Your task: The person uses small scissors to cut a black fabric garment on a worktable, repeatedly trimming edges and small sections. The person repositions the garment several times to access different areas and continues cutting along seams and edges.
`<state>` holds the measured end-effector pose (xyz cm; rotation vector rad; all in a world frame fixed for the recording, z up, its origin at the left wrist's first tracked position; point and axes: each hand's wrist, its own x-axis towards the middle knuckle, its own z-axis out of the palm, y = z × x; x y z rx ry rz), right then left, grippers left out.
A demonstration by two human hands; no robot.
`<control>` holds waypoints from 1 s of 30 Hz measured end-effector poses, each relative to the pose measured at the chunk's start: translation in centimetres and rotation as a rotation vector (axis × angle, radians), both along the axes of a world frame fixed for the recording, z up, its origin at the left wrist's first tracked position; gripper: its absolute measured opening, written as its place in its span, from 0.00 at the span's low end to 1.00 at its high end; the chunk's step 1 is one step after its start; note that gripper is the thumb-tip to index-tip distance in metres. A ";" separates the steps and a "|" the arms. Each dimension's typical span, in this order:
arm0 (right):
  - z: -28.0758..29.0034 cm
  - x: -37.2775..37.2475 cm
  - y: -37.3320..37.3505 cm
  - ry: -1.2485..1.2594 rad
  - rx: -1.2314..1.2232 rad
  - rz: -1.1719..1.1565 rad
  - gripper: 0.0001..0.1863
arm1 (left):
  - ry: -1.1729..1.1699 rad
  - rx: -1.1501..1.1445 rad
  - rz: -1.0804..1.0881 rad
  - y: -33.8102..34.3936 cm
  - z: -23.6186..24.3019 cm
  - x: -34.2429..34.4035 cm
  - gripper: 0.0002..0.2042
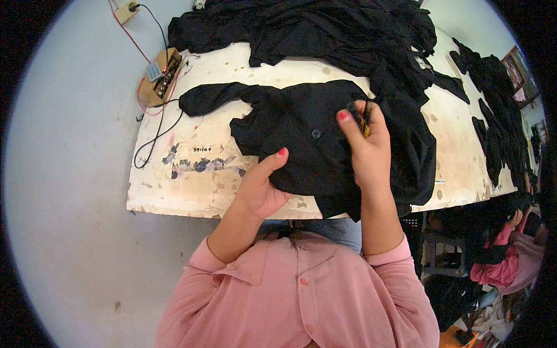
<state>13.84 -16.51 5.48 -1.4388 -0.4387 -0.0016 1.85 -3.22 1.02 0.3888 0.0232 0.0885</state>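
Note:
A black garment (301,116) with a round button (316,134) lies bunched on the worn cream table (145,191), one sleeve stretched out to the left. My left hand (264,185) grips the garment's lower left edge, thumb on top of the cloth and fingers curled beneath. My right hand (366,139) is closed around a small yellow and dark tool (364,124), probably thread snips, over the garment to the right of the button. The tool's far end is partly hidden by my fingers and the dark cloth.
Black fabric piles (301,29) cover the back and right side (493,104) of the table. A wooden box (154,87) with wires stands at the back left, below a wall socket (126,10). At right, a person in pink (505,261) sits near a grey stool (441,252).

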 end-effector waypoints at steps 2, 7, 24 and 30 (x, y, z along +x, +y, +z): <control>0.7 0.2 -0.4 -0.306 -0.290 -0.276 0.19 | 0.087 0.047 0.029 0.0 1.0 0.1 0.22; 2.4 -2.8 -1.9 -0.600 -0.382 -0.178 0.11 | 0.204 0.203 0.166 -0.8 2.1 -0.2 0.20; 0.1 -0.5 -2.8 0.351 0.475 0.776 0.11 | 0.160 0.114 0.062 -0.3 2.2 0.6 0.17; 2.0 -0.9 -3.5 -0.572 -0.372 0.077 0.12 | 0.141 0.115 0.049 -0.3 2.8 0.6 0.18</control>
